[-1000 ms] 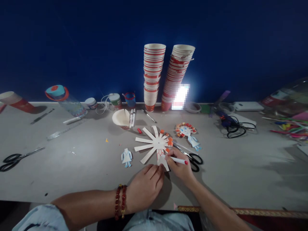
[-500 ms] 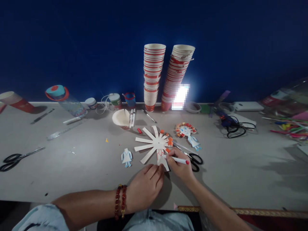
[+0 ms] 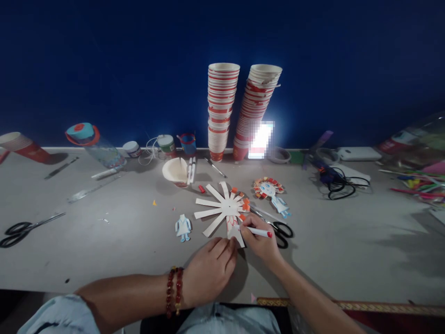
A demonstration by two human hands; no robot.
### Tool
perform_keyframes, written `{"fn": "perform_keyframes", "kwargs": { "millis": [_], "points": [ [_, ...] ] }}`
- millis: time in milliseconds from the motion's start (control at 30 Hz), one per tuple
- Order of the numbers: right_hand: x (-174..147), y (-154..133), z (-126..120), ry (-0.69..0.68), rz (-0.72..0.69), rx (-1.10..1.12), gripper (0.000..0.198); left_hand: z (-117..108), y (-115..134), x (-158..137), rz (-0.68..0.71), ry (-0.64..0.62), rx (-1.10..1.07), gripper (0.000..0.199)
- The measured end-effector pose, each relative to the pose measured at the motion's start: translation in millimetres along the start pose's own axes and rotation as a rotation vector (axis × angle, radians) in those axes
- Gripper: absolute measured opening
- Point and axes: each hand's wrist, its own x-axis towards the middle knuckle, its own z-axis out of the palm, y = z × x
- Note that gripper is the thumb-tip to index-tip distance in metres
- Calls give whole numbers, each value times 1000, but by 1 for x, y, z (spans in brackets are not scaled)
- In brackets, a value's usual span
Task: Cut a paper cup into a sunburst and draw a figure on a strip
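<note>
A white paper cup cut into splayed strips (image 3: 228,206) lies flat, some strips ending in orange-red tips. My left hand (image 3: 210,266), with beaded bracelets at the wrist, has its fingers bent together on the near end of the wide front strip. Between the fingers of my right hand (image 3: 260,239) is a white marker (image 3: 259,231) with a red end. Its tip is at that strip, where red outlines show. Black-handled scissors (image 3: 283,229) lie partly behind my right hand. A small paper body cutout edged in blue (image 3: 183,227) lies to the left.
Two tall stacks of paper cups (image 3: 219,111) stand against the blue wall. A finished-looking paper doll (image 3: 269,189) lies right of the strips. A cut cup (image 3: 175,171), a red marker cap (image 3: 201,189), a water bottle (image 3: 100,146) and other scissors (image 3: 29,228) are to the left.
The back end of the marker has shifted very slightly left. My left hand and the paper look the same as before.
</note>
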Motion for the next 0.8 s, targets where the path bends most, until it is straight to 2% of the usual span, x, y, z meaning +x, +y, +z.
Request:
{"fn": "perform_keyframes", "kwargs": {
  "millis": [800],
  "points": [
    [0, -2, -1, 30, 5, 37, 17, -4, -2, 1, 21, 5, 19, 48]
  ]
}}
